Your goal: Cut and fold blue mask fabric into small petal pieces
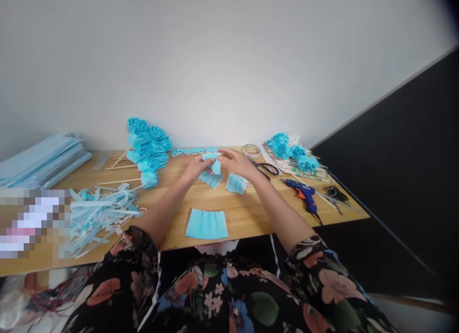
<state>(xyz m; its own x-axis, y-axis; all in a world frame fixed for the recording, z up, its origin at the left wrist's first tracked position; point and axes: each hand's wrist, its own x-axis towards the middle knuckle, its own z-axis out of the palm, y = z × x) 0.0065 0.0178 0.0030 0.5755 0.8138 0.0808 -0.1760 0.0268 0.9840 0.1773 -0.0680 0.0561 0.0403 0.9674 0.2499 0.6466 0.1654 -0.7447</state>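
Observation:
A small light-blue piece of pleated mask fabric (216,167) is held up over the table's middle. My left hand (196,168) pinches it, with the thumb across its front. My right hand (236,163) is closed at its upper right edge, fingertips on the fabric. Just beneath lies another blue fabric piece (211,181), partly hidden by the held one. A third piece (234,185) rests below my right hand, next to a thin white loop. Nearer to me, a larger pleated fabric piece (207,224) lies flat by the table's front edge.
Blue fabric flowers on sticks (148,144) are heaped at back left, more flowers (281,145) at right. Cut strips (103,216) and stacked masks (43,156) lie left. Right are a tape roll (251,150), black-handled scissors (268,169) and a blue glue gun (304,195).

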